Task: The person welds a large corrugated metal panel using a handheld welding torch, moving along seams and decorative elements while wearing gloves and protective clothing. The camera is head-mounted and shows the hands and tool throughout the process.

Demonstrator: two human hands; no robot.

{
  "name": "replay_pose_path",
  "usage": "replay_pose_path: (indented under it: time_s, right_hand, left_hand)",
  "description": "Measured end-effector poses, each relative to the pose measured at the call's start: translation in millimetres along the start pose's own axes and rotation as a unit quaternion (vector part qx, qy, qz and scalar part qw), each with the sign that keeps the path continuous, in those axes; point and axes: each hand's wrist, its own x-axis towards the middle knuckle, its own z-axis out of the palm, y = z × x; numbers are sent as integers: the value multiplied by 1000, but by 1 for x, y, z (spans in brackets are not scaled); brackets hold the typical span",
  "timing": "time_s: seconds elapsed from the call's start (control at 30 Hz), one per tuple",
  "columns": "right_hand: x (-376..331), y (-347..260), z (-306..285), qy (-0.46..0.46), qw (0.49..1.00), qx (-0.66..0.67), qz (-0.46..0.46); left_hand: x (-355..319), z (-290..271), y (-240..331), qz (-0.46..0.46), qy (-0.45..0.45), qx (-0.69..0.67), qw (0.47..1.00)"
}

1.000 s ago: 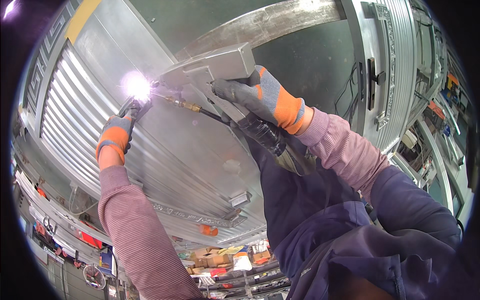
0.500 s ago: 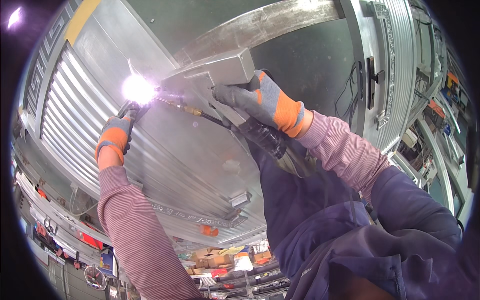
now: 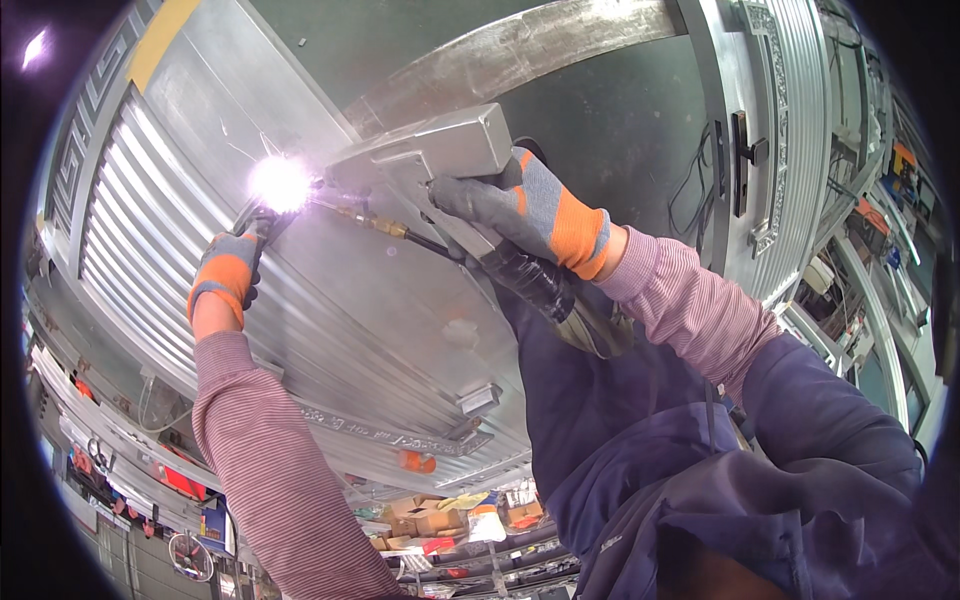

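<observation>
A gloved right hand of mine (image 3: 540, 215) is wrapped round the grip of a silver, box-headed handheld welding gun (image 3: 450, 140). From beneath the gun a thin nozzle with a brass fitting (image 3: 388, 226) points left into a blinding white-violet weld glare (image 3: 280, 184). Fine sparks fly up from the glare. Just below it, my gloved left hand (image 3: 225, 272) is closed round a dark piece whose far end disappears in the light. Under both hands lies a large grey metal door panel (image 3: 400, 330) with ribbed sections. The weld point itself is hidden by the glare.
Small metal blocks (image 3: 480, 400) and an orange roll (image 3: 418, 462) lie on the panel's near part. A curved metal strip (image 3: 520, 55) crosses beyond it. Another ribbed door with a black handle (image 3: 742, 165) stands at right. Cartons (image 3: 425, 515) and shelving fill the near background.
The glare and gun have shifted slightly right and down. Sparks now spread farther up and left. My left hand has dropped very slightly, its grip the same.
</observation>
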Motion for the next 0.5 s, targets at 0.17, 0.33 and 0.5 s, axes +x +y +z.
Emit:
replay_pose_path:
  time_s: [0.17,0.33,0.5]
  right_hand:
    - [-4,5,3,11,1000,6,-13]
    - [-7,6,3,11,1000,1,-27]
    - [-9,10,1,4,997,-36,-61]
  left_hand:
    - [2,1,2,-6,-10,3,1000]
    - [8,1,-4,-6,-7,-15,1000]
    - [1,-1,2,-4,-13,-11,1000]
